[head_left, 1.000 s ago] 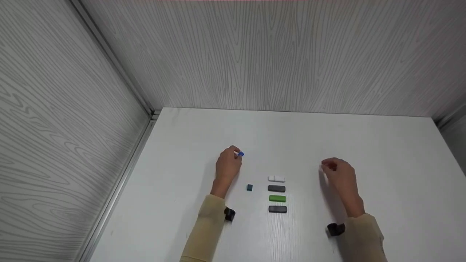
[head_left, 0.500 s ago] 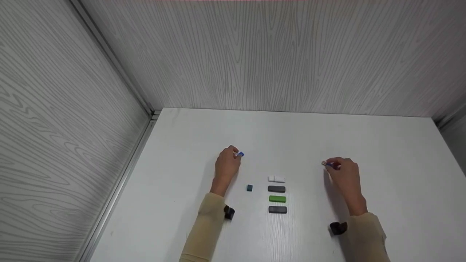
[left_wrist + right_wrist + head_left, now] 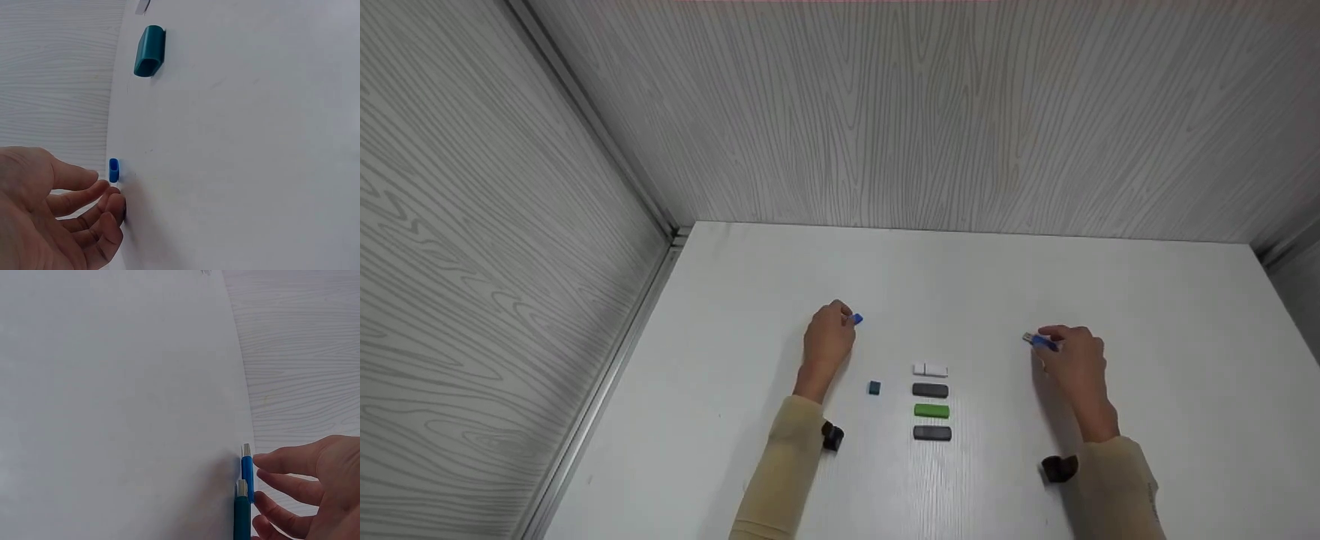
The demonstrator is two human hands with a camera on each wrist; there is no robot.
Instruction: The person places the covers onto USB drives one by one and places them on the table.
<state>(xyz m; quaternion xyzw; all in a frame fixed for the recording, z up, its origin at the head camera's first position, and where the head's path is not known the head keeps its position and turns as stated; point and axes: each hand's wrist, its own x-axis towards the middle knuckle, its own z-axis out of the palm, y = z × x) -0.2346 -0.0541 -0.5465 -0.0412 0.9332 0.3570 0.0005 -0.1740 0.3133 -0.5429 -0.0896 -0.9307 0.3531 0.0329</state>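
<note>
A small blue USB stick cap (image 3: 857, 319) lies at the fingertips of my left hand (image 3: 829, 341). In the left wrist view, a thin gap shows between that cap (image 3: 113, 170) and the loosely bent thumb and fingers. A teal cap (image 3: 151, 50) lies closer to me, its hollow end showing. On the right, a blue USB stick (image 3: 1044, 343) with a bare metal plug lies beside my right hand (image 3: 1076, 367). The right wrist view shows relaxed fingers alongside it, thumb tip near the plug. A teal USB stick (image 3: 242, 517) lies next to it, hidden in the head view.
Between the hands, a column of USB sticks lies on the white table (image 3: 780, 262): white (image 3: 930, 370), dark grey (image 3: 930, 390), green (image 3: 931, 411) and another dark grey one (image 3: 932, 433). Wood-grain panels (image 3: 847, 112) rise behind and at the sides.
My right hand has drawn slightly to the right, its fingers loosening, and the blue USB stick it covered now shows. The left hand has barely moved beside the blue cap.
</note>
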